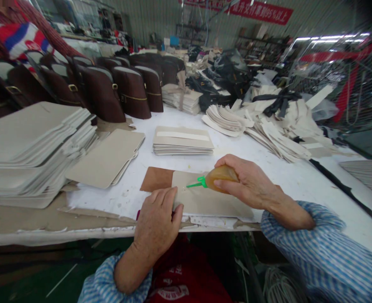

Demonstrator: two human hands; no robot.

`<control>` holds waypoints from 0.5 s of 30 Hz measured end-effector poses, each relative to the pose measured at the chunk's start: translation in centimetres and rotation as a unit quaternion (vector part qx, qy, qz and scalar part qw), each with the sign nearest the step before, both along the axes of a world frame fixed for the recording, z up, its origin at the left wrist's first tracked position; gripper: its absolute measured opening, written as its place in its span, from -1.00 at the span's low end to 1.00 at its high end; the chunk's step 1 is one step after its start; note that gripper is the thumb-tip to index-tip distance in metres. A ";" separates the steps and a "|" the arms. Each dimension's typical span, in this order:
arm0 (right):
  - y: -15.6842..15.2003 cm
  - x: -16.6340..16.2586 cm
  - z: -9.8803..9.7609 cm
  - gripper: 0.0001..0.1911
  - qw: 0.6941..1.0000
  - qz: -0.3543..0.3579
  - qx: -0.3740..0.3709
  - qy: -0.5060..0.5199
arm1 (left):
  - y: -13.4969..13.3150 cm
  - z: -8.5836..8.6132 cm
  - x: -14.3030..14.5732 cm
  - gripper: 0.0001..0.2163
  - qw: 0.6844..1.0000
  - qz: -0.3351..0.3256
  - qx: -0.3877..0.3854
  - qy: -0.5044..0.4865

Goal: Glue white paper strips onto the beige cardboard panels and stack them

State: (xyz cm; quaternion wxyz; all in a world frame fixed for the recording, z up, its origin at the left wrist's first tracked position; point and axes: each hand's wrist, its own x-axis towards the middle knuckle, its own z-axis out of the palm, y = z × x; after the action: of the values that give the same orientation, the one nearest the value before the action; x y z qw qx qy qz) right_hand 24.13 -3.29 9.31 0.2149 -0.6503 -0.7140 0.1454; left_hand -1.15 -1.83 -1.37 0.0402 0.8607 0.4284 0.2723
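Observation:
My right hand (247, 181) is wrapped round a squeeze bottle (223, 177) of amber-coloured liquid. The bottle lies nearly level, and its thin green nozzle (196, 184) points left, just over a beige panel (211, 204). Small wet-looking specks show near the nozzle's tip. My left hand (157, 219) rests flat at the panel's left end, thumb apart from the fingers. A brown flat piece (157, 178) sticks out from under the panel's left side, beyond my left fingertips. Part of it is hidden by my hand.
Behind the panel stands a stack of beige boards (182, 143) with a white strip on top. Large board piles (31, 134) fill the left side, with dark brown bags (132, 90) behind them. Strips of beige material (274, 130) lie at the right, near a black strip (346, 191).

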 end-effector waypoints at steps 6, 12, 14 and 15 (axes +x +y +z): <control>-0.5 0.5 0.2 -0.72 0.999 -0.013 -0.029 0.020 | 0.0 0.0 0.0 -0.70 1.000 -0.001 -0.001 0.000; -1.2 0.5 -0.9 -0.72 0.993 -0.042 -0.052 0.101 | 0.0 -0.1 -0.1 -0.69 1.000 0.003 0.000 0.004; -1.5 1.0 -1.6 -0.69 0.981 -0.058 -0.054 0.178 | 0.0 -0.2 -0.1 -0.69 1.000 0.005 0.005 0.008; -1.7 1.3 -2.1 -0.65 0.969 -0.076 -0.050 0.229 | 0.0 -0.3 -0.1 -0.69 1.000 0.005 0.009 0.009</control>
State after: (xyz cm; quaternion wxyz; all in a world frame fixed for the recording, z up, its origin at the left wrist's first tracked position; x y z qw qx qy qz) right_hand 25.48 -4.98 7.18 0.3508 -0.6617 -0.5862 0.3091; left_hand -1.29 -1.78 -1.69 0.0272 0.8613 0.4303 0.2689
